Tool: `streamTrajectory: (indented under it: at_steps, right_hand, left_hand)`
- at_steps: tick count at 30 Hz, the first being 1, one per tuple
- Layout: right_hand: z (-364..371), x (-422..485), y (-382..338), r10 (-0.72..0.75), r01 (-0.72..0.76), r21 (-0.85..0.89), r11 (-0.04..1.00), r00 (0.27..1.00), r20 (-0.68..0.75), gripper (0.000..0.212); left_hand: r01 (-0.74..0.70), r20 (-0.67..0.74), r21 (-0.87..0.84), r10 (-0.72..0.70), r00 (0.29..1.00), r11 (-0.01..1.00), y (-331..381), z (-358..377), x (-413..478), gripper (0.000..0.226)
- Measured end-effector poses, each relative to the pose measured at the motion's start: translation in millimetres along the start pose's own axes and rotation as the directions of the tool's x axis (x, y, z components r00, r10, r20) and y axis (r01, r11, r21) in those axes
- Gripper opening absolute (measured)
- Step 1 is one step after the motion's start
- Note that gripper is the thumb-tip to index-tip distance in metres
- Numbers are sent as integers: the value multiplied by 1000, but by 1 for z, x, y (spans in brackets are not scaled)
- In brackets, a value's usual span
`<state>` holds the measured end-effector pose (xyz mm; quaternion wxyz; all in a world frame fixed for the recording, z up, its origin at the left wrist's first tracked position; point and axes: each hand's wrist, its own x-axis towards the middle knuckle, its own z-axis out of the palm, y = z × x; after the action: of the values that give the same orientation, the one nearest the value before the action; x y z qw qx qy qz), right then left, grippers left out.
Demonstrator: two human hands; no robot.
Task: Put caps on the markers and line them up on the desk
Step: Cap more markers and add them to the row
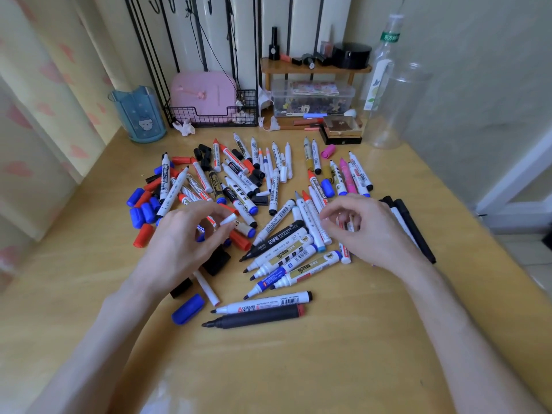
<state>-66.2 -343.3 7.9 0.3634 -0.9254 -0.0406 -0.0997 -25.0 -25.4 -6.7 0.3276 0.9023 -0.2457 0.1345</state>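
Several uncapped markers [280, 255] lie scattered over the wooden desk [298, 360], mixed with loose caps: blue and red ones [143, 210] at the left, black ones [203, 153] farther back. My left hand [179, 243] hovers over the pile and pinches a small white cap [228, 219] between thumb and forefinger. My right hand [367, 231] hangs over markers at the right with its fingers curled and apart; nothing is clearly held. Two black capped markers [412, 231] lie side by side right of that hand. A black marker [254, 319] and a white one [263, 303] lie nearest me.
At the back stand a blue pen holder [140, 115], a wire basket with a pink case [206, 100], a small wooden shelf [313, 70] over a plastic box, and clear bottles [388, 85]. A curtain hangs at the left and a wall is at the right.
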Motion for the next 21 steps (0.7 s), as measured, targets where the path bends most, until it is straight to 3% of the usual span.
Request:
streamTrajectory:
  at_steps: [4,8,16,21]
  right_hand:
    - [2,-1,0,-56,67,-50,996,979,198,6]
    - [0,-2,3,-30,56,-91,994,963,269,5]
    - [7,-4,-3,-62,97,-143,985,972,228,2]
    - [11,2,0,-72,76,-73,994,996,55,11]
  left_hand:
    - [20,-5,20,-20,1000,1000,-4,0,0,17]
    - [23,-16,30,-22,1000,999,-3,1,1,16]
    - [-23,21,30,22,1000,999,-5,5,2,21]
    - [-12,2,26,12,1000,1000,0,2,2,24]
